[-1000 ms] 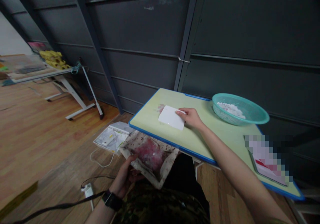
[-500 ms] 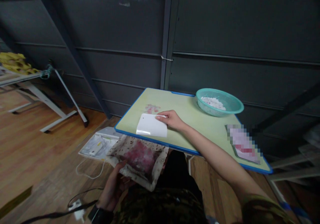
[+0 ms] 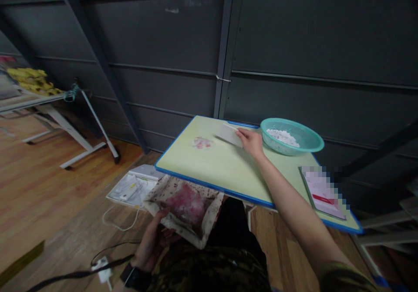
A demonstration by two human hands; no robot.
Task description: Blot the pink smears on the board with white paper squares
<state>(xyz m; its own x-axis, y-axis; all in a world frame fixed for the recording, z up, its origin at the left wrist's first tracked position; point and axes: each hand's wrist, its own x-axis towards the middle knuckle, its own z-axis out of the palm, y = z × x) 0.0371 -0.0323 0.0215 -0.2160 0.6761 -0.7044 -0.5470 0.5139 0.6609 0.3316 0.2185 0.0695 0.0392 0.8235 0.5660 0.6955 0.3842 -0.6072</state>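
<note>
My right hand (image 3: 251, 142) is closed on a flat white scraper card (image 3: 230, 134), held tilted over the far part of the pale green table (image 3: 228, 170), just left of the teal basket. A pink smear (image 3: 202, 142) lies on the tabletop to the left of the card. Below the table's near edge, my left hand (image 3: 153, 244) grips a stained paper tray (image 3: 184, 207) that holds a pink mass.
A teal basket (image 3: 291, 136) with white bits stands at the table's far right. A blurred booklet (image 3: 323, 191) lies at the right edge. On the wooden floor are a white box (image 3: 132, 186), cables and a plug (image 3: 101, 271). Another table (image 3: 48, 105) stands at the left.
My right hand has lifted the white card from the table's near edge and carried it back toward the basket. The paper tray in my left hand has hardly moved.
</note>
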